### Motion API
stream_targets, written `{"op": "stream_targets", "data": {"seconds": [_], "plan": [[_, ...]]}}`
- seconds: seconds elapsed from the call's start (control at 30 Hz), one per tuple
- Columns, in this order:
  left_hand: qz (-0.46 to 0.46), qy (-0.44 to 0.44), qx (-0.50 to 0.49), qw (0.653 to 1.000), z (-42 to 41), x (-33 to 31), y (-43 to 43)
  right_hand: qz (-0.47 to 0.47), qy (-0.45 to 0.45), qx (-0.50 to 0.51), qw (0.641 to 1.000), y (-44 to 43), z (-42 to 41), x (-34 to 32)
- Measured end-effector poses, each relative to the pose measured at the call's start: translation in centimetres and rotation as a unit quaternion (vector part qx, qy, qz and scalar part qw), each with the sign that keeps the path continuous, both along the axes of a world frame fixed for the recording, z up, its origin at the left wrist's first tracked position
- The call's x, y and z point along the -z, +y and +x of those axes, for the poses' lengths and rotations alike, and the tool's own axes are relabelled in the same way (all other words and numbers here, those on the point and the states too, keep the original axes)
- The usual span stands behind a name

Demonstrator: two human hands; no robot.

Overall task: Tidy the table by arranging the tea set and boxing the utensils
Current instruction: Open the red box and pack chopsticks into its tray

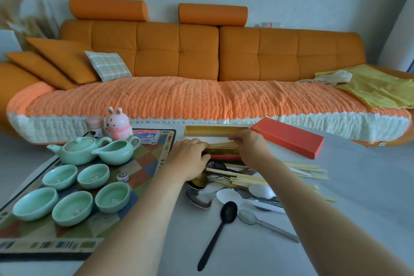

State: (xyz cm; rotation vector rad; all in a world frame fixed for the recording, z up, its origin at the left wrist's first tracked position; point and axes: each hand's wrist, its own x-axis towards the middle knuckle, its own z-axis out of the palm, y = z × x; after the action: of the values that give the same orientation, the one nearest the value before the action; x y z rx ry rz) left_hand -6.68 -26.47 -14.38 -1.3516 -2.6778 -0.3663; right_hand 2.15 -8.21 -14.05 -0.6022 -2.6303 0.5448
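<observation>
Step in hand: boxing the utensils. (The tea set looks arranged, so that half of the task is judged complete.)

1. Nearest on the white table [358, 219] lies a black long-handled plastic spoon [218, 231], with a grey metal spoon [257, 220] just beside its bowl. To the left, five pale green ceramic cups [74, 207] sit grouped on a multicoloured patterned mat [147, 161].
2. Beyond the spoons lies a mixed heap not yet boxed: a white plastic spoon [230, 196], more metal spoons, and loose pale bamboo chopsticks [302, 171] fanned to the right.
3. Past the heap, both hands meet on a bundle of bamboo chopsticks [221, 145]. The left hand [190, 154] has a narrow grip, fingers curled onto the bundle's left end. The right hand [248, 145] also has a narrow grip, pinching the right end from above.
4. The bundle lies lengthwise at the near side of the open gold-lined rectangular box [215, 129]. Whether it rests on the box floor cannot be told.
5. The flat red rectangular lid [289, 138] lies near the box's right end. A green ceramic teapot [78, 148] and a matching green pitcher [118, 151] stand side by side at the far end of the mat.

Next move: seat the bundle flat against the box wall with the sticks aligned, then release both grips. This should leave room for the heap. The lid goes on last.
</observation>
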Motion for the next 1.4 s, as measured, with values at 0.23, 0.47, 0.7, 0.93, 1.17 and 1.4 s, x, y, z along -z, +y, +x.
{"op": "stream_targets", "data": {"seconds": [0.23, 0.47, 0.7, 0.93, 1.17, 1.4], "plan": [[-0.047, -0.014, -0.026, 0.998, -0.2, -0.2, 0.1, 0.002, -0.02, -0.057, 0.998, -0.8, 1.1, -0.3], [-0.005, 0.018, 0.0, 1.0, 0.3, 0.0, 0.4, 0.024, -0.047, -0.102, 0.993, -1.2, 2.5, -0.4], [0.09, 0.086, 0.07, 0.99, 2.3, -0.7, 0.7, 0.117, 0.071, -0.119, 0.983, -0.3, 4.3, -0.9], [0.019, 0.044, 0.097, 0.994, 4.3, -0.2, 0.5, 0.079, -0.108, -0.117, 0.984, -1.0, 7.9, -1.4], [0.026, 0.035, 0.09, 0.995, 5.2, 0.0, 0.5, 0.086, -0.144, -0.105, 0.98, -1.1, 9.0, -1.1], [0.078, 0.012, 0.07, 0.994, 4.9, 0.0, 0.3, 0.061, -0.151, -0.097, 0.982, -1.3, 9.0, -1.1]]}}
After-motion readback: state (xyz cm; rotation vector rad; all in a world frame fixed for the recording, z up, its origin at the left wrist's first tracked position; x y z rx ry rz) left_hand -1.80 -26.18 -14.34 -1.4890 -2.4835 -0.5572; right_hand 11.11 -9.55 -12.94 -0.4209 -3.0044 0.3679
